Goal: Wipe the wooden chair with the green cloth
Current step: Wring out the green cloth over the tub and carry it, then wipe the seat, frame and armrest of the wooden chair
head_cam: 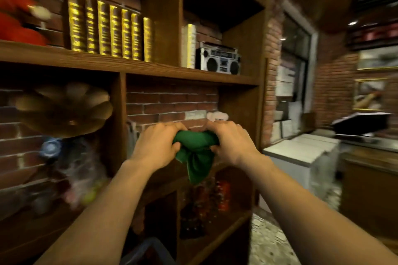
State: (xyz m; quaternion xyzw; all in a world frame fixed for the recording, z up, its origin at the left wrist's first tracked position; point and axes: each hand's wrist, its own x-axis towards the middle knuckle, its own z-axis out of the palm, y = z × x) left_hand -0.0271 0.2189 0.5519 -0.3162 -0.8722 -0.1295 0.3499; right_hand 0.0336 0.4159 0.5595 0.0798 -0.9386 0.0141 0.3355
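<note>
Two hands are seen, the left (158,146) and the right (231,144), and one cloth (197,155) is gripped between them. Above the grip, seven gold-spined books (109,28) are counted to the left, with one pale book (188,46) and one radio (218,59) directly above.

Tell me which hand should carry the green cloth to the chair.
Either, slightly the right hand: both it and the left hand grip the bunched cloth alike, and the open floor lies to the right. No chair is in view.
</note>
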